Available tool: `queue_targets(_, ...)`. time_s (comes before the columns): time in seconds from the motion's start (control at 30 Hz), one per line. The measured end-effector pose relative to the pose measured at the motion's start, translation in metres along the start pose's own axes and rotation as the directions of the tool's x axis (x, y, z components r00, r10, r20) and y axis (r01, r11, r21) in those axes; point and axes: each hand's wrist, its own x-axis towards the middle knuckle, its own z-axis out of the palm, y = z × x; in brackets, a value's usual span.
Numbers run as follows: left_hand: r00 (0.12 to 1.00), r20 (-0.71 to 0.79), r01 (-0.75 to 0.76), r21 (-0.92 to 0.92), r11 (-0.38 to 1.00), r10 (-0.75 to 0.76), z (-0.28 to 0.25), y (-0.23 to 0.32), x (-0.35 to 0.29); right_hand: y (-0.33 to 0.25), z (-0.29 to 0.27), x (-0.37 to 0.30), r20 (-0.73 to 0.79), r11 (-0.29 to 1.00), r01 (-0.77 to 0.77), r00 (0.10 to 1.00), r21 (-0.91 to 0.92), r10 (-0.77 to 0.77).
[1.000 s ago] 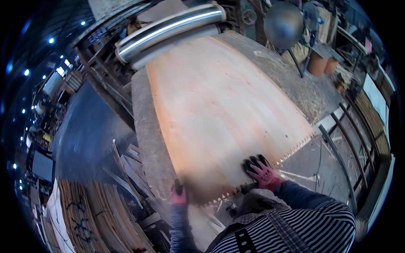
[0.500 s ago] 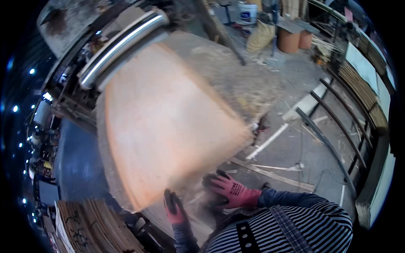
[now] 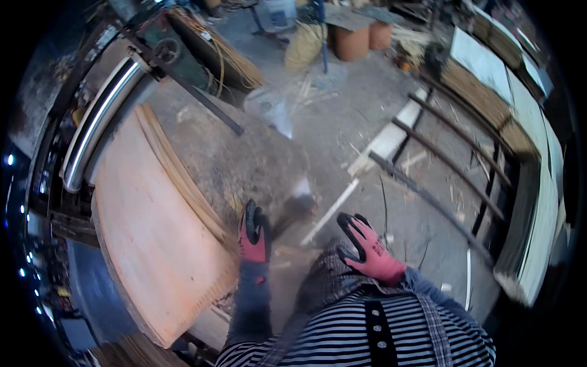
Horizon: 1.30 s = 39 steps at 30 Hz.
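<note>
A broad stack of pale orange wood veneer sheets (image 3: 159, 226) lies on the left, its far end against a shiny metal roller (image 3: 104, 119). My left hand (image 3: 254, 235), in a pink glove with black fingers, is upright beside the stack's right corner. Its fingers are partly bent and I see nothing between them; whether it touches the sheets I cannot tell. To the right, my right hand (image 3: 370, 251), in a matching glove, hangs over the floor in front of my body. Its thumb and fingers are apart and it holds nothing.
Metal bars (image 3: 452, 168) form a low rack on the right, beside tall stacks of thin boards (image 3: 520, 214). Wood strips (image 3: 330, 211) litter the grey floor. Brown drums (image 3: 351, 43), a yellowish sack (image 3: 306, 46) and a white bucket (image 3: 278, 12) stand at the back.
The view has swung to the right, so the veneer and roller now appear farther left. My hands have moved from the veneer's near edge to its right side, the right hand farther out.
</note>
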Motion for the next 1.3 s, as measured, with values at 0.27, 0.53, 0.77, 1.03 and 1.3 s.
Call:
queue_targets(0.27, 0.923, -0.382, 0.223, 0.446, 0.867, -0.041, 0.057, -0.060, 0.200, 0.114, -0.071, 0.176, 0.055, 0.992, 0.111, 0.993, -0.054, -0.108)
queue_targets(0.53, 0.498, -0.808, 0.799, 0.288, 0.528, -0.313, 0.102, -0.120, 0.314, 0.157, -0.154, 0.322, 0.099, 0.995, 0.079, 0.992, -0.066, -0.073)
queue_targets(0.77, 0.431, -0.808, 0.700, 0.020, 0.713, -0.401, 0.114, -0.085, 0.329, 0.231, -0.147, 0.480, 0.329, 0.965, 0.260, 0.908, 0.044, -0.260)
queue_targets(1.03, 0.619, -0.462, 0.170, -0.711, 0.683, -0.635, 0.161, 0.029, 0.326, 0.098, -0.058, 0.722, 0.445, 0.730, 0.178, 0.691, 0.660, -0.570)
queue_targets(1.3, 0.478, -0.670, 0.275, -0.501, 0.821, -0.568, 0.249, -0.125, 0.333, -0.042, 0.040, 0.823, 0.463, 0.202, -0.419, 0.747, 0.885, -0.477)
